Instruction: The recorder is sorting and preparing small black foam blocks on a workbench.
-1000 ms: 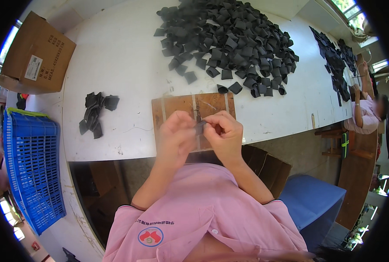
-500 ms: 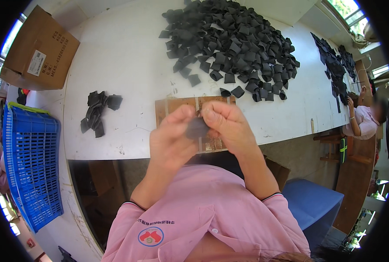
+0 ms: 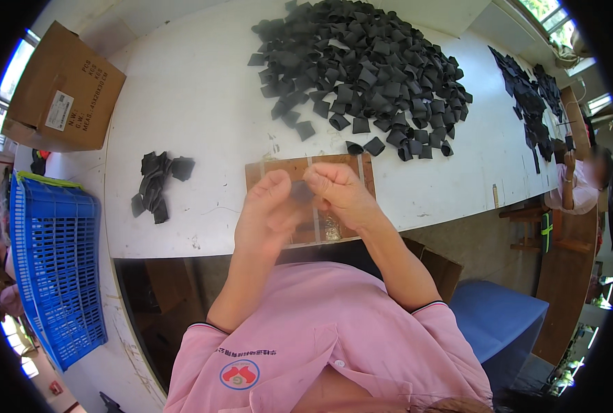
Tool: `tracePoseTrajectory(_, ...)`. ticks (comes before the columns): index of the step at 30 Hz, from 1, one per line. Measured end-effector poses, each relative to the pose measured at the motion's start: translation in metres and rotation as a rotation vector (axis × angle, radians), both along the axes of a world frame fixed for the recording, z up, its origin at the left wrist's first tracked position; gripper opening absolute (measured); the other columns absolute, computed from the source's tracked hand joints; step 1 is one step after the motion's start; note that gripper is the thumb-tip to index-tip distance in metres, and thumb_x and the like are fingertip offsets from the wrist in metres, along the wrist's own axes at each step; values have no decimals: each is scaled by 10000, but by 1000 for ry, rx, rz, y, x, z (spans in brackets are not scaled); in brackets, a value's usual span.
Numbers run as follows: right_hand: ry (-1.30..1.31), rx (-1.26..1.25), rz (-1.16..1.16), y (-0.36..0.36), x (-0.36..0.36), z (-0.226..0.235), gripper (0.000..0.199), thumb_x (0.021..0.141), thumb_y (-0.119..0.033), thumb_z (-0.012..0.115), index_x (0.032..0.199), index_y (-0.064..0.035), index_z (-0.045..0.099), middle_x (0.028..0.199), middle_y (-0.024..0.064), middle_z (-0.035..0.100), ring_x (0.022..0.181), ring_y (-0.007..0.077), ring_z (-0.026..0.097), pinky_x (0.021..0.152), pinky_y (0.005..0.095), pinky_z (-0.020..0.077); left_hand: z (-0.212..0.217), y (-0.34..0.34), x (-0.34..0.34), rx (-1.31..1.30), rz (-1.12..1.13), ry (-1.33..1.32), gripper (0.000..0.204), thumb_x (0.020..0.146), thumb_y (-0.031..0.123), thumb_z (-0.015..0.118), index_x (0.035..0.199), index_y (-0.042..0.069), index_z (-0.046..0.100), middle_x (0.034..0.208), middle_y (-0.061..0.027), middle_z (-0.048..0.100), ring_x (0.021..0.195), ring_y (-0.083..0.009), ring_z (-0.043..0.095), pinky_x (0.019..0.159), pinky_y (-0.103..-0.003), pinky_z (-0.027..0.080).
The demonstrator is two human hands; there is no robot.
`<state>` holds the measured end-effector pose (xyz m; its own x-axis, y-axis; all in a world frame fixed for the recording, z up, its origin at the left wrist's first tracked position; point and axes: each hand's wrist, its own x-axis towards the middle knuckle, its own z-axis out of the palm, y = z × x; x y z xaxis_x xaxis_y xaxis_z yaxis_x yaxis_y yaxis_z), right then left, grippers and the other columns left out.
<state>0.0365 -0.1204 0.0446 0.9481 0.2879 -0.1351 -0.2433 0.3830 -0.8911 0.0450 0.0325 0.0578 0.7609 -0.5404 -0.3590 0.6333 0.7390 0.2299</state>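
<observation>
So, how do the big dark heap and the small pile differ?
The big heap holds a great many pieces, the small pile only a few. Many pieces in the big heap bulge open like loops; the small pile's look flatter. Both are dark and lie on the white table.

2 bent arms (image 3: 404,267), L hand (image 3: 269,199) blurry, R hand (image 3: 346,198) adj., fingers (image 3: 320,177) curled

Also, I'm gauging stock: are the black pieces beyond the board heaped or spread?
Heaped: the pieces overlap in layers, a few lying loose at the near edge.
</observation>
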Motion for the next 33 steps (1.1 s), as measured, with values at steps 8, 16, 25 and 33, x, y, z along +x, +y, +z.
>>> tracePoseTrajectory(8, -343, -607, -346, 1, -5, 7, 158, 818, -150, 561, 770, -2, 536, 620, 20, 477, 527, 80, 448, 465, 200, 338, 12, -20, -1, 904, 458, -733, 247, 778, -3, 568, 1021, -10, 525, 800, -78, 568, 683, -114, 527, 645, -216, 431)
tracePoseTrajectory(16, -855, -872, -551, 11, -19, 30, 291, 642, -114, 706, 870, -10, 558, 793, 80, 517, 658, 214, 534, 508, 295, 438, 6, -11, -2, 702, 327, -950, 156, 805, 74, 569, 942, 2, 552, 896, -82, 540, 867, -161, 490, 780, -273, 388)
tracePoseTrajectory(25, -967, -1002, -573, 10, -12, 36, 172, 611, 6, 651, 755, -9, 558, 729, 68, 499, 640, 213, 506, 499, 289, 418, 13, -8, -8, 440, 441, -496, 73, 832, 88, 539, 831, 16, 543, 817, -65, 524, 768, -142, 467, 731, -271, 383)
tracePoseTrajectory(33, -936, -977, -460, 4, -13, 21, 155, 660, -21, 631, 787, -1, 544, 730, 74, 488, 620, 217, 479, 504, 300, 409, 10, -8, -7, 596, 410, -587, 79, 788, -35, 495, 773, 5, 562, 822, -50, 567, 745, -97, 513, 696, -213, 406)
